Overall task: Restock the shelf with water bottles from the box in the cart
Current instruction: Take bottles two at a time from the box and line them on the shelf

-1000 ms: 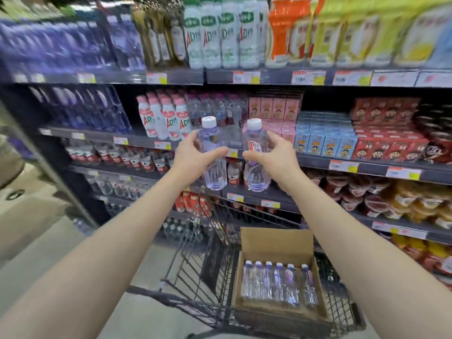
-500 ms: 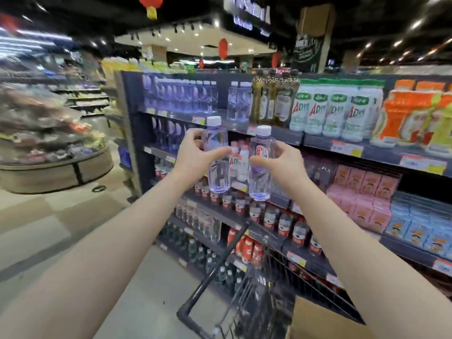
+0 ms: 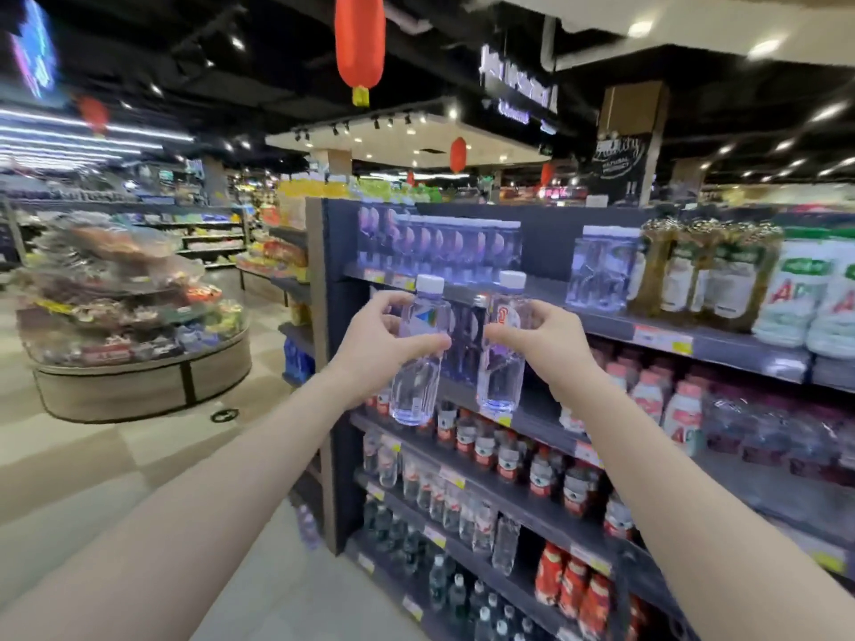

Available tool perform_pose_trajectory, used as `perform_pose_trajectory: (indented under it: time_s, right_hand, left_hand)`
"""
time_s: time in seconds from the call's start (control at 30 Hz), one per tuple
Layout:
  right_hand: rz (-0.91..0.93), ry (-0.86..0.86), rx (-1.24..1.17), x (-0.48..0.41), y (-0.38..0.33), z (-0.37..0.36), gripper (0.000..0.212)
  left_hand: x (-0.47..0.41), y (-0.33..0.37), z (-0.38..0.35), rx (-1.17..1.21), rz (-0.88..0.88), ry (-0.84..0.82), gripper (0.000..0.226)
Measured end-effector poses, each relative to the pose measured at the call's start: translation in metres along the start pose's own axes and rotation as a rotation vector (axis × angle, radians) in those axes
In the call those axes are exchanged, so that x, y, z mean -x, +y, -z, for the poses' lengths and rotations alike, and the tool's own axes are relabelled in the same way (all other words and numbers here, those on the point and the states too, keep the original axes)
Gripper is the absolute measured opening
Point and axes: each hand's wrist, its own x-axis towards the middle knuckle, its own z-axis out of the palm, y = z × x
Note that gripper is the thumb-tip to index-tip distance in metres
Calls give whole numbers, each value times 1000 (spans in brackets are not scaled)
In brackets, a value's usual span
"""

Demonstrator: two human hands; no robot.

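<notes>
My left hand (image 3: 379, 337) grips a clear water bottle (image 3: 416, 386) with a white cap, held upright. My right hand (image 3: 541, 344) grips a second such bottle (image 3: 502, 377) beside it, a small gap between the two. Both bottles hang in front of the left end of the dark shelf unit (image 3: 721, 347), just below its top shelf. That top shelf carries a row of purple-tinted water bottles (image 3: 439, 249), a bare stretch to their right, then a small group of clear bottles (image 3: 599, 270). The cart and its box are out of view.
Lower shelves hold red-labelled bottles (image 3: 509, 460), clear bottles (image 3: 462, 511) and pink drinks (image 3: 680, 409). White and green bottles (image 3: 800, 289) stand at the right of the top shelf. A round display stand (image 3: 134, 335) sits across the open aisle floor on the left.
The view has swung up and to the left, so the cart and box have dropped out of sight. Both hands have carried their bottles up to the height of the top shelf.
</notes>
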Motion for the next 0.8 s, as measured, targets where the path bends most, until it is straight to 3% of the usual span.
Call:
perform_pose_trajectory:
  time_s: [0.13,0.27,0.47,0.8]
  right_hand:
    - [12,-14,5,-52,-10,-54,43]
    - [46,16,59,-103,-14,-91,93]
    - [68,69,71,-186,8,-124,97]
    - [26,241,17,-332,57,-128,85]
  left_hand:
    - [-54,-21,44,-11,-30,6,81]
    - [-109,-51,63,16,-40,26,85]
    - [-200,-103,63,11,-34,-35,91]
    - [-366,-159,27,93,-55,-146,75]
